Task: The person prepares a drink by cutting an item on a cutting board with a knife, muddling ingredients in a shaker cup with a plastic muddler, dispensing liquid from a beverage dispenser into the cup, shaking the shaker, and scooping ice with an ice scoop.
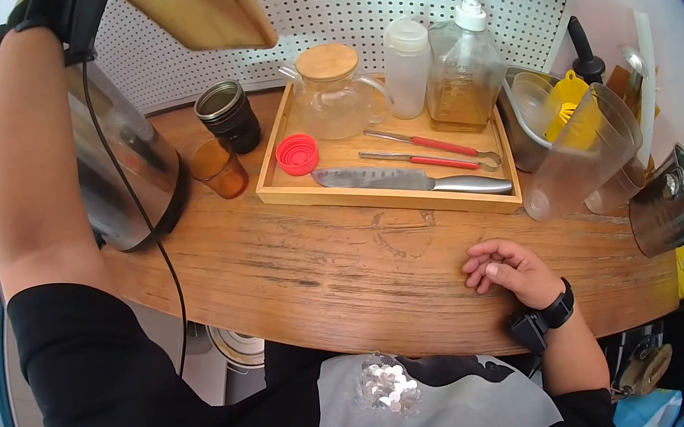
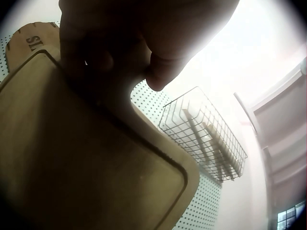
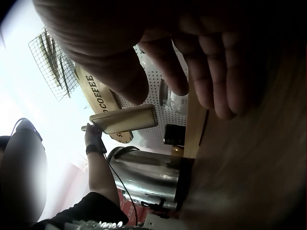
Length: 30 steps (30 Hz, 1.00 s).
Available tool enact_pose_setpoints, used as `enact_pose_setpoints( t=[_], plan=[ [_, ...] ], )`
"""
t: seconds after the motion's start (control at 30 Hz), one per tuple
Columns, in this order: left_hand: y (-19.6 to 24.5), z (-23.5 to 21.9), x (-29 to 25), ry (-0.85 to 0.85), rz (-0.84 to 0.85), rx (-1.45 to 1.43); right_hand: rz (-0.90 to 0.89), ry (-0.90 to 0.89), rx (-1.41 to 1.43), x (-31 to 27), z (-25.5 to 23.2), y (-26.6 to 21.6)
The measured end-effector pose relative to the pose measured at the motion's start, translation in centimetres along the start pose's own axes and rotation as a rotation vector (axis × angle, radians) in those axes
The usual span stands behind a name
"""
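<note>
High at the upper left, my left hand (image 2: 144, 33) grips the handle end of a wooden cutting board (image 1: 197, 10), which hangs in front of the pegboard. The left wrist view shows the board's grooved face close up, the fingers and thumb around its narrow neck. In the head view this hand is cut off by the top edge. My right hand (image 1: 514, 272) rests on the wooden table (image 1: 342, 275), palm turned inward, fingers loosely bent and holding nothing. Nearest to it is a wooden tray (image 1: 411, 203) with a knife (image 1: 408, 179) along its front side.
The tray also bears a glass teapot (image 1: 334, 104), a pump bottle (image 1: 462, 72), a red collapsible cup (image 1: 297, 155) and two red-handled tools. A steel barrel (image 1: 117, 159) stands left, near an amber glass (image 1: 219, 172). Clear pitcher (image 1: 585, 151) and metal cup (image 1: 667, 200) stand right.
</note>
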State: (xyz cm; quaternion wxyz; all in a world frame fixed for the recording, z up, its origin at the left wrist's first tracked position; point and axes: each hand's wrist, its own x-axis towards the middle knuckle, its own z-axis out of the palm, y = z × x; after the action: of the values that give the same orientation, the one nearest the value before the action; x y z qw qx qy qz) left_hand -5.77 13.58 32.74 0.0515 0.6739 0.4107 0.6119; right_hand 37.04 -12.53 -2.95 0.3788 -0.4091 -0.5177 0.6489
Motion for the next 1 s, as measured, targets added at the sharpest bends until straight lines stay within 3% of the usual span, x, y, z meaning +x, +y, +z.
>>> enact_pose_setpoints(
  t=[0.1, 0.17, 0.23, 0.3, 0.33, 0.37, 0.43, 0.47, 0.5, 0.77, 0.83, 0.87, 0.93, 0.97, 1.0],
  plan=[
    [-2.4, 1.7, -1.1, 0.039, -0.032, 0.221, 0.013, 0.008, 0.009, 0.1, -0.1, -0.2],
    [-6.5, 2.1, 0.4, 0.054, -0.158, 0.239, 0.031, 0.013, 0.01, 0.1, -0.2, -0.2],
    [-8.2, 3.6, -1.7, 0.122, -0.036, 0.338, 0.038, 0.049, 0.02, 0.2, -0.3, 0.0],
    [-14.4, 2.3, 2.8, -0.19, -0.196, 0.557, 0.048, 0.001, 0.042, 0.2, -0.4, 0.1],
    [-17.6, 2.7, 3.4, -0.11, -0.11, 0.416, 0.082, 0.001, 0.067, 0.2, -0.3, -0.5],
    [-17.1, 3.2, 2.8, -0.126, -0.127, 0.494, 0.076, 0.064, 0.08, 0.1, -0.2, -0.8],
    [-20.8, 3.2, 4.2, -0.13, -0.177, 0.411, 0.093, -0.01, 0.096, 0.1, -0.2, -0.9],
    [-22.4, 3.3, 4.6, -0.179, -0.286, 0.324, 0.088, 0.03, 0.098, 0.0, -0.2, -0.8],
    [-22.0, 4.2, 3.5, -0.113, -0.299, 0.298, 0.092, 0.009, 0.101, 0.0, -0.2, -0.8],
    [-24.5, 5.8, 3.7, -0.079, -0.331, 0.331, 0.066, 0.014, 0.111, -0.2, -0.3, -0.8],
    [-24.0, 6.7, 2.8, -0.115, -0.302, 0.437, -0.064, 0.141, 0.042, -0.7, -0.5, -1.3],
    [-25.3, 7.0, 2.9, -0.112, -0.298, 0.425, -0.069, 0.149, 0.034, -1.1, -0.3, -1.8],
    [-29.6, 7.3, 3.8, -0.123, -0.291, 0.353, -0.335, 0.408, -0.12, -2.3, 0.0, -3.1],
    [-29.9, 7.3, 3.8, -0.122, -0.29, 0.343, -0.337, 0.414, -0.128, -2.9, -0.3, -3.7],
    [-30.1, 7.3, 3.6, -0.131, -0.296, 0.318, -0.531, 0.554, -0.393, -3.5, -1.0, -4.5]
  ],
)
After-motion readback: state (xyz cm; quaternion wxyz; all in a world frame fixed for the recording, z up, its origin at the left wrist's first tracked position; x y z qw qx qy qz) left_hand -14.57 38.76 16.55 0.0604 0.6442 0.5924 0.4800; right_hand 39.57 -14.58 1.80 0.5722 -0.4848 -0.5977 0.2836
